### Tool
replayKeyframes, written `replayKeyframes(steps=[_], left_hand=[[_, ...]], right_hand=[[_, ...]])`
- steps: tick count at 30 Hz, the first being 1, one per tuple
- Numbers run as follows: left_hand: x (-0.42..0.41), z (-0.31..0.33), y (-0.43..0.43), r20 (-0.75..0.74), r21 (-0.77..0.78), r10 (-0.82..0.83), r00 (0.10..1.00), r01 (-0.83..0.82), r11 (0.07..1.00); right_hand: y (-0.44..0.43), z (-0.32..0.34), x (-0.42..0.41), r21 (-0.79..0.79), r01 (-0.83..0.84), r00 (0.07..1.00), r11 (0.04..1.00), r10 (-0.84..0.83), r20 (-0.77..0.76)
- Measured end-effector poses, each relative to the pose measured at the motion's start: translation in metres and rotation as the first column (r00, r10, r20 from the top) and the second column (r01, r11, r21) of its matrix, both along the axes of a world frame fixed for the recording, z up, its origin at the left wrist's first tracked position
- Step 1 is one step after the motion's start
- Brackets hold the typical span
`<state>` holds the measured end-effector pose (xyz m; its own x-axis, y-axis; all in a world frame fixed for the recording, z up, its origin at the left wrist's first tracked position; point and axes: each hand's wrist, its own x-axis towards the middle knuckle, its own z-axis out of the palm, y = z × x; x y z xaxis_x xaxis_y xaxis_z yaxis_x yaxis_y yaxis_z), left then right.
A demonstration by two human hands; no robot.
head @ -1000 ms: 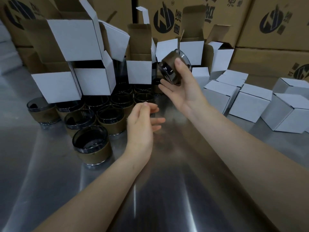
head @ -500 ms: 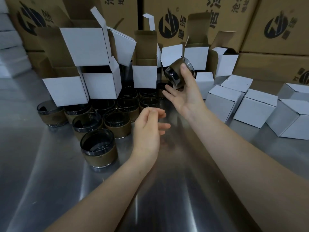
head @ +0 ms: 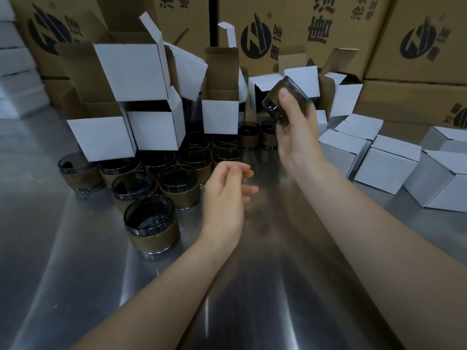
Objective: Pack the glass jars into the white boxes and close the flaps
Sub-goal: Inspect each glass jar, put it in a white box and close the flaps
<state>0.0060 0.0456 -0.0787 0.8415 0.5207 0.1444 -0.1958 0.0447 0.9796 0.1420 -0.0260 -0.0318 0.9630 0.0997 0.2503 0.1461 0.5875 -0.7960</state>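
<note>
My right hand (head: 295,137) grips a dark glass jar with a brown band (head: 290,96), tilted on its side in the air in front of the open white boxes. My left hand (head: 223,195) hovers empty over the steel table, fingers loosely curled, just right of the jar cluster. Several more banded jars stand on the table at left, the nearest one (head: 151,227) in front. Open white boxes (head: 156,130) with raised flaps are stacked behind the jars. An open box (head: 262,84) lies just behind the held jar.
Closed white boxes (head: 386,165) sit in a group at the right on the steel table (head: 252,299). Large brown printed cartons (head: 417,39) wall the back. White stacked material is at the far left edge.
My right hand has turned the jar and now wraps it more from the side, slightly lower. The left hand stays hovering, fingers a little more curled. The view has shifted slightly.
</note>
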Motion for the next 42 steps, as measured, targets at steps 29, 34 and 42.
replayKeyframes(steps=[29, 34, 42], left_hand=[[-0.005, -0.003, -0.001, 0.189, 0.486, -0.149, 0.971, 0.039, 0.873], [-0.005, -0.002, 0.002, 0.145, 0.464, -0.120, 0.982, 0.039, 0.885], [-0.001, -0.002, 0.003, 0.155, 0.351, -0.063, 0.986, 0.005, 0.936]], right_hand=[[-0.050, 0.057, -0.071, -0.690, 0.220, 0.846, 0.689, 0.218, 0.487], [-0.049, 0.058, -0.072, -0.692, 0.143, 0.869, 0.708, 0.245, 0.431], [-0.050, 0.045, -0.070, -0.599, 0.063, 0.822, 0.798, 0.299, 0.485]])
